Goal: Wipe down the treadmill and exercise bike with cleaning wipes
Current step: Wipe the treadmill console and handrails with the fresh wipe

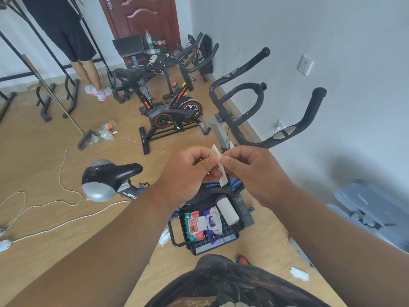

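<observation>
- Room: wood-look floor (39, 156), pale wall (332, 29) on the right, brown door (141, 16) at the back.
- Two exercise bikes: near bike (261, 120) right in front, black handlebars up by the wall, saddle (110, 176) to the left; far bike (172, 111) black with red trim, mid-room.
- One wipe (221, 167), small, white, folded, held up over the near bike, between both hands.
- Left hand (188, 171): fingers curled, thumb and fingertips pinching the wipe's left edge.
- Right hand (252, 171): fingers curled, pinching the wipe's right edge; hands nearly touching.
- One black tray (177, 235) on the floor below the hands, at the near bike's base.
- In tray: two wipe packs (203, 224), one red, one purple-white, side by side; one white roll (228, 211) just right of them.
- One broom (84, 140) leaning at left, litter and a bottle (109, 125) beside its head.
- White cord (55, 204) looped over the floor, left.
- One person (73, 41) standing at the back, legs and dark skirt only.
- Grey bin (371, 209) at right, blurred.
</observation>
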